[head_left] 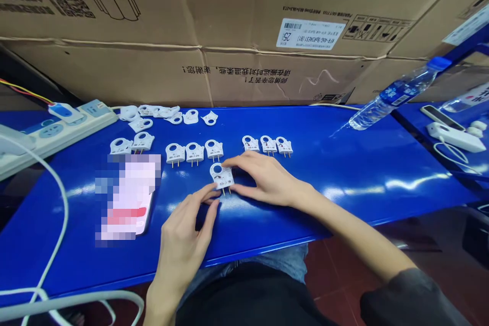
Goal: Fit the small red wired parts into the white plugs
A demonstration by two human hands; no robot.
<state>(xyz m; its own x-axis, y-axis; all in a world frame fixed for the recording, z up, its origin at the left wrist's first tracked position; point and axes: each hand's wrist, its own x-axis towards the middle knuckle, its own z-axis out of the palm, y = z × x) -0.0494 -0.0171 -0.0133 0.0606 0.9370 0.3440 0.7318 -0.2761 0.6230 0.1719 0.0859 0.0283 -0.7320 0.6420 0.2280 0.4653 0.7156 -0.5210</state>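
Observation:
A small white two-pin plug with a round hole at its top lies between my two hands near the middle of the blue table. My right hand grips its right side, index finger at the top and thumb at the lower corner. At the lower left edge, the curled fingertips of my left hand press on the same plug. Its metal pins point toward me. Just behind stand three similar plugs in a row, and another row of three plugs is farther right.
At the left lie a phone, blurred out in part, and two more plugs. Several loose white plug pieces lie behind. A power strip and white cable border the left. A water bottle leans at right; cardboard boxes stand behind.

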